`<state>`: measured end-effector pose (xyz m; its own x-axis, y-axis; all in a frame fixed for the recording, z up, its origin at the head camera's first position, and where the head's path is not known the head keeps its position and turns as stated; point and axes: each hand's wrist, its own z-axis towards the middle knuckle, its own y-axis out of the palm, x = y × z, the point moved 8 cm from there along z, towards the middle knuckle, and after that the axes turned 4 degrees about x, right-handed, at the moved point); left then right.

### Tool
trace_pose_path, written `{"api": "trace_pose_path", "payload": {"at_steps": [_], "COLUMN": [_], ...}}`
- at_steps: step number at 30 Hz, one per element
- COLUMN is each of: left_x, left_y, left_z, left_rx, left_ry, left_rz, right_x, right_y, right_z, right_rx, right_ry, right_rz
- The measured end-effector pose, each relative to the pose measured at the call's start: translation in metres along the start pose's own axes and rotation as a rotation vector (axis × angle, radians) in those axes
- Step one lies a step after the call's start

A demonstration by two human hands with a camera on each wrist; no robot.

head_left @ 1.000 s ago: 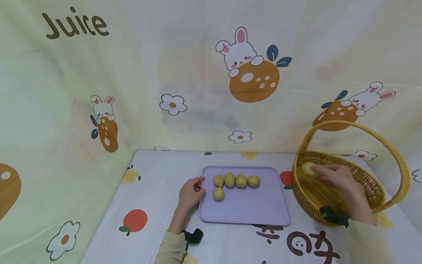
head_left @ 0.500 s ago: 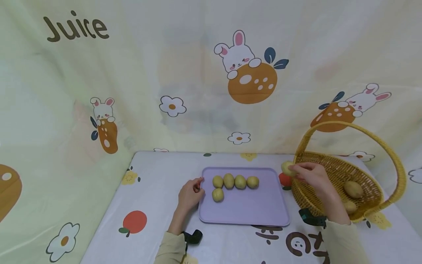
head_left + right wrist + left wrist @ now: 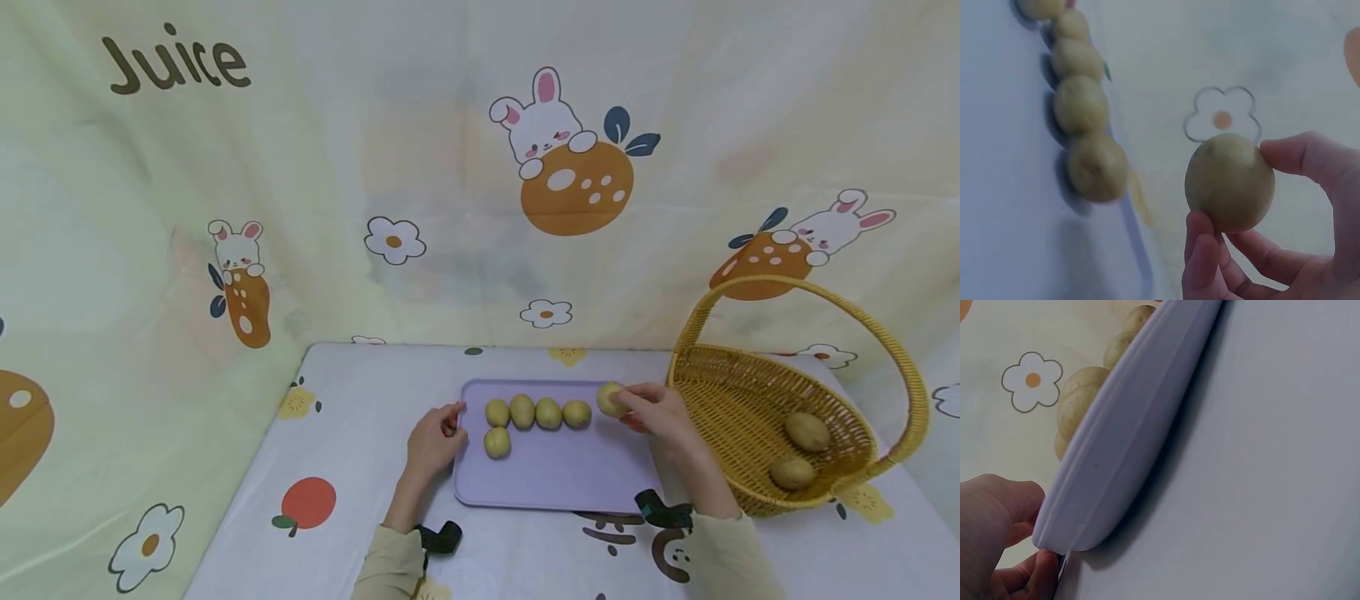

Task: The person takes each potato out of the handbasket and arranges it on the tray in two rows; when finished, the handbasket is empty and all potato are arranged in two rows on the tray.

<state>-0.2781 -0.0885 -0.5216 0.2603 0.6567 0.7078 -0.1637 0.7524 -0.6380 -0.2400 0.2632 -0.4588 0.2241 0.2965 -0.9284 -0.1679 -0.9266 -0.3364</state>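
My right hand (image 3: 666,417) pinches a potato (image 3: 611,401) between thumb and fingertips, above the far right corner of the lilac tray (image 3: 562,475). The right wrist view shows this potato (image 3: 1230,182) apart from the others. Several potatoes (image 3: 548,413) lie in a row along the tray's far side, with one more potato (image 3: 497,442) in front of the row's left end. At the tray's left edge, my left hand (image 3: 433,442) grips the rim; in the left wrist view its thumb and fingers lie about the tray's corner (image 3: 1060,531).
A wicker basket (image 3: 686,450) with a tall handle (image 3: 847,308) stands right of the tray, with two potatoes (image 3: 807,432) inside. A printed cloth (image 3: 360,383) covers the table, and a similar printed sheet (image 3: 450,167) hangs behind it.
My right hand has carried the potato leftward out of the basket to over the tray's far right corner. My left hand has stayed at the tray's left edge.
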Motion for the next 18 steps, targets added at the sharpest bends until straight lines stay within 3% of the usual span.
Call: {"api": "trace_pose_path", "payload": {"at_steps": [12,18], "left_x": [0.001,-0.001], "left_y": [-0.001,0.000], "left_z": [0.002,0.001], "left_rx": [-0.002,-0.003], "left_ry": [-0.007,-0.014], "left_rz": [0.003,0.007], "right_x": [0.009,0.015], "right_y": [0.061,0.082], "right_z": [-0.009,-0.014], "right_rx": [-0.059,-0.062], "right_ry": [0.014,0.038], "right_rz": [-0.031,-0.011]}}
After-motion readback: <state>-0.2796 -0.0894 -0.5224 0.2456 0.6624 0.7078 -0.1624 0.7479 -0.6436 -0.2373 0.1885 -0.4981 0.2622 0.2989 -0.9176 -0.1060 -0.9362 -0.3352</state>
